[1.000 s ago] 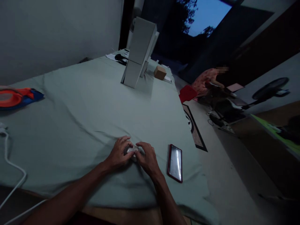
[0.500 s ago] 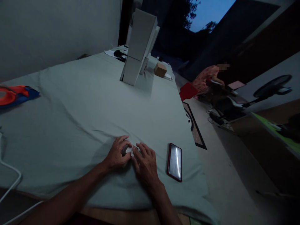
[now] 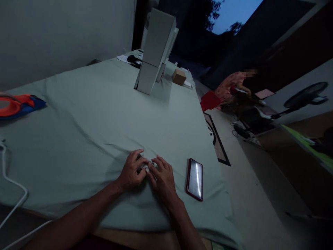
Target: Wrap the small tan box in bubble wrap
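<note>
A small, pale, crumpled-looking piece (image 3: 144, 167) lies between my two hands, low over the cloth-covered table (image 3: 119, 111); its kind is too small and dim to make out. My left hand (image 3: 133, 171) curls round it from the left, thumb and fingers bent toward it. From the right, my right hand (image 3: 162, 177) pinches its edge with thumb and forefinger, the other fingers loosely bent. To the right of my right hand lies a phone (image 3: 195, 179) in a dark red case, screen up.
An orange and blue iron (image 3: 23, 106) rests at the left, with a white cord (image 3: 15, 185) below it. Tall white boxes (image 3: 154, 52) and a small brown box (image 3: 178, 76) stand farther back. A seated person (image 3: 230, 86) and a fan (image 3: 305, 95) are beyond the table's right edge.
My left fingers have closed in over the small pale piece, hiding more of it and the dark spot beside it. My right hand stays nearly in place. The view has shifted slightly.
</note>
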`<action>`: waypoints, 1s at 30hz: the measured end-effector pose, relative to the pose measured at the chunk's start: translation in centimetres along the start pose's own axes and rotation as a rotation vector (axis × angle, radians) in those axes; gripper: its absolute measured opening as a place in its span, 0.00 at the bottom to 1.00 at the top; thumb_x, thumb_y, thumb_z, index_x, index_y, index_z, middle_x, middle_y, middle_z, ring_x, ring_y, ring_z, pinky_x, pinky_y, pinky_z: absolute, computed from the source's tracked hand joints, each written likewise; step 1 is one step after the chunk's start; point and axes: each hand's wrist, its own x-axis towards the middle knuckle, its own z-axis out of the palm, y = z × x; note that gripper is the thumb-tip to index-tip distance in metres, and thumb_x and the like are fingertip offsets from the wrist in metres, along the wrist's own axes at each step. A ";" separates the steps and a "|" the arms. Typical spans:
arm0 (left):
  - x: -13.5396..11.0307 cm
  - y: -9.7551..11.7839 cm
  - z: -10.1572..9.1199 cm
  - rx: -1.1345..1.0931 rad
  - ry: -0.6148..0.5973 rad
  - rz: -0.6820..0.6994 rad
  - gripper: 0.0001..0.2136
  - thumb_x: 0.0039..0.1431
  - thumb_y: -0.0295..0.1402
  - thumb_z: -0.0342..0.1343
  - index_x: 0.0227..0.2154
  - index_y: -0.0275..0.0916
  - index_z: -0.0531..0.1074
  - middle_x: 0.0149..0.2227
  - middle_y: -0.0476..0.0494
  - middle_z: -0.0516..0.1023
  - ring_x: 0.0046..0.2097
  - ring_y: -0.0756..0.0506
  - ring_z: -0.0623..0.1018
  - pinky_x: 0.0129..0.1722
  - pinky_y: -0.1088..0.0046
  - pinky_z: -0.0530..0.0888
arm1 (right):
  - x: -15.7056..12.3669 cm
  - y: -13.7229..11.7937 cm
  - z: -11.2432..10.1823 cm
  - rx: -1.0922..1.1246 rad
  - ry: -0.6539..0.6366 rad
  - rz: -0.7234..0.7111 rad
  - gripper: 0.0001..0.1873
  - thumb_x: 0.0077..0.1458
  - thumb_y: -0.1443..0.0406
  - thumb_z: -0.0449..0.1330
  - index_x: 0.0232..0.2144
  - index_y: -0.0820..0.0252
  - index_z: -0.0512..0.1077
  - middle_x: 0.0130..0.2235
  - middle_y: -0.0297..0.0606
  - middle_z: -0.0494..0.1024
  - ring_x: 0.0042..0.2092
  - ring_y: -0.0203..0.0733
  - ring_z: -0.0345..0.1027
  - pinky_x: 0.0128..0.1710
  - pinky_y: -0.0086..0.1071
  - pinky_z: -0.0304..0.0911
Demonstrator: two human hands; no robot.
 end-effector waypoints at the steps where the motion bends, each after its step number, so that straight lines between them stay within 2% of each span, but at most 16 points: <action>1: 0.0 0.1 0.0 0.008 0.010 0.011 0.11 0.50 0.27 0.54 0.39 0.40 0.73 0.58 0.39 0.63 0.59 0.37 0.64 0.59 0.54 0.63 | -0.2 0.0 0.2 0.000 0.016 0.000 0.14 0.58 0.67 0.59 0.47 0.57 0.71 0.50 0.45 0.74 0.58 0.53 0.59 0.51 0.46 0.60; 5: 0.0 0.2 0.1 0.024 0.044 0.030 0.11 0.51 0.27 0.54 0.38 0.40 0.73 0.57 0.39 0.65 0.59 0.37 0.64 0.59 0.55 0.63 | -0.3 0.2 0.5 0.002 0.035 0.012 0.13 0.59 0.68 0.58 0.47 0.56 0.71 0.50 0.45 0.74 0.58 0.53 0.59 0.51 0.47 0.61; 11: -0.2 0.0 0.5 0.053 0.076 0.053 0.11 0.53 0.28 0.54 0.40 0.40 0.73 0.56 0.39 0.65 0.58 0.37 0.65 0.57 0.55 0.65 | 0.8 1.2 -0.3 0.039 -0.048 -0.040 0.12 0.56 0.68 0.62 0.44 0.55 0.73 0.51 0.44 0.73 0.58 0.53 0.61 0.50 0.46 0.63; 18: -0.3 0.1 0.6 0.031 0.091 0.077 0.12 0.52 0.27 0.54 0.40 0.40 0.73 0.56 0.39 0.65 0.55 0.38 0.67 0.55 0.55 0.67 | 0.5 1.7 0.0 0.097 -0.035 -0.038 0.15 0.56 0.68 0.61 0.47 0.57 0.71 0.50 0.44 0.74 0.59 0.53 0.60 0.51 0.47 0.62; 26: -0.2 0.3 0.4 0.051 0.068 0.077 0.11 0.53 0.27 0.54 0.40 0.40 0.73 0.56 0.38 0.65 0.55 0.38 0.67 0.54 0.56 0.68 | 0.2 1.5 0.3 0.107 0.039 -0.045 0.12 0.59 0.68 0.56 0.46 0.57 0.71 0.53 0.47 0.71 0.60 0.54 0.58 0.52 0.48 0.61; 30: -0.2 0.4 0.3 0.043 0.051 0.066 0.11 0.52 0.27 0.54 0.40 0.39 0.73 0.57 0.37 0.64 0.56 0.38 0.67 0.55 0.56 0.68 | 0.4 1.8 -0.1 0.144 -0.004 -0.062 0.12 0.59 0.68 0.57 0.46 0.57 0.71 0.53 0.47 0.71 0.59 0.54 0.59 0.51 0.48 0.61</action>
